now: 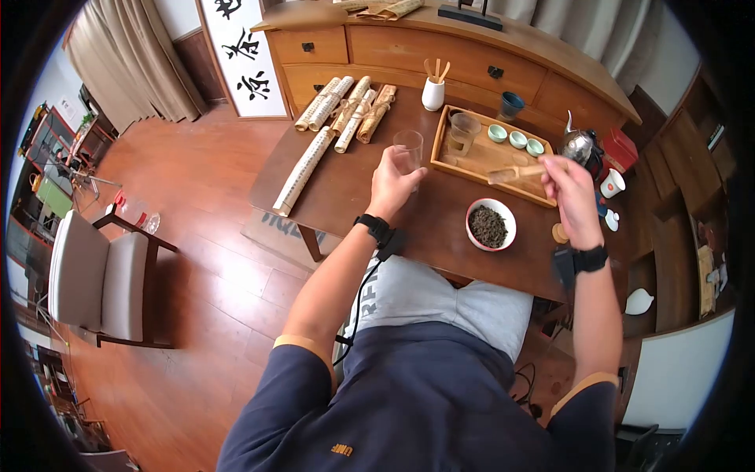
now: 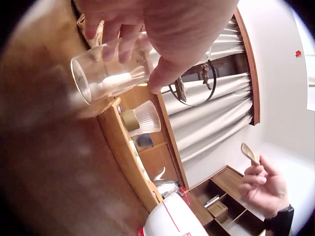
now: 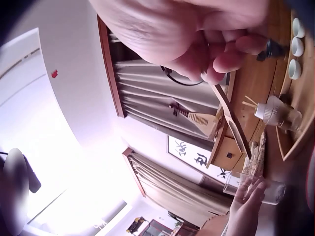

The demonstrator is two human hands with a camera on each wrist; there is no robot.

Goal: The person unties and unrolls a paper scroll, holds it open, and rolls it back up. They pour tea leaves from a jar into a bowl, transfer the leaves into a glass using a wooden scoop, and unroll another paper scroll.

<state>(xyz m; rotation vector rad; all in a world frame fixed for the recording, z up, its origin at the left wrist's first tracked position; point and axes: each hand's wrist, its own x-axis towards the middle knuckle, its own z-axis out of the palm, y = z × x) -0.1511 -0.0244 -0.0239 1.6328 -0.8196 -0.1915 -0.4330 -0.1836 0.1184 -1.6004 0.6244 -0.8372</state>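
Observation:
My left hand (image 1: 395,182) grips a clear glass (image 1: 408,142), its fingers and thumb round the wall; in the left wrist view the glass (image 2: 110,69) looks empty. My right hand (image 1: 572,197) pinches a wooden scoop (image 1: 515,173) by its handle, its trough end pointing left over the tray's front part. The right wrist view has the scoop (image 3: 231,118) slanting down from the fingertips. A white bowl with a red rim (image 1: 469,234) holds dark dry tea leaves (image 1: 488,226) between and nearer than the two hands.
Behind the hands, a wooden tray (image 1: 491,182) bears a glass vessel (image 1: 462,132) and several pale green cups (image 1: 517,140). Rolled papers (image 1: 305,169) lie at left. A white holder (image 1: 433,95), dark blue cup (image 1: 510,105), metal kettle (image 1: 578,146) and red box (image 1: 620,149) stand farther back.

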